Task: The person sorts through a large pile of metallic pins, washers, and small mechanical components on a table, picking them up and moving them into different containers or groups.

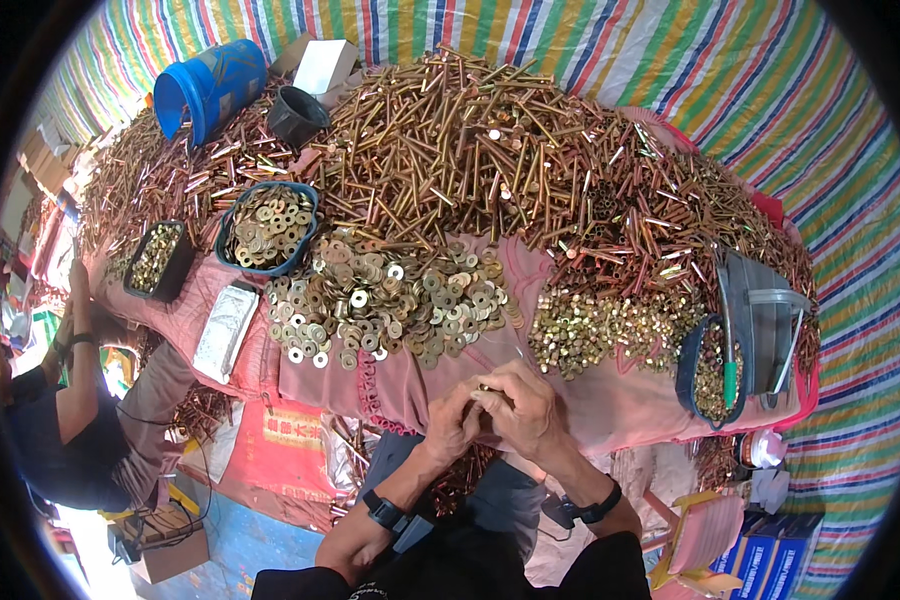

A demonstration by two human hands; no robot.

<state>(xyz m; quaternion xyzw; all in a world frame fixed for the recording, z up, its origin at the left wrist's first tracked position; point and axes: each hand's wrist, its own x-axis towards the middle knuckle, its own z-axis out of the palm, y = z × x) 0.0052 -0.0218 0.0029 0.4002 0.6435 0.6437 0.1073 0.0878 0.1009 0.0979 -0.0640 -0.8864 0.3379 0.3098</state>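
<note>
Both hands met at the near edge of the surface (610,400), at about six o'clock from the spread of brass washers (390,300). The left hand (453,425) and right hand (525,408) were pressed together, fingertips closed around a small brass-coloured piece (486,392) that was too hidden to identify. Judging by the stock around them, the step in hand looked like fitting a washer or nut onto a bolt. The big heap of long bolts (490,150) lay at twelve o'clock, the pile of nuts (600,325) at two o'clock. A next move would call for a steady pinch and a short reach to one of those piles. Another person (70,400) worked at nine o'clock.
</note>
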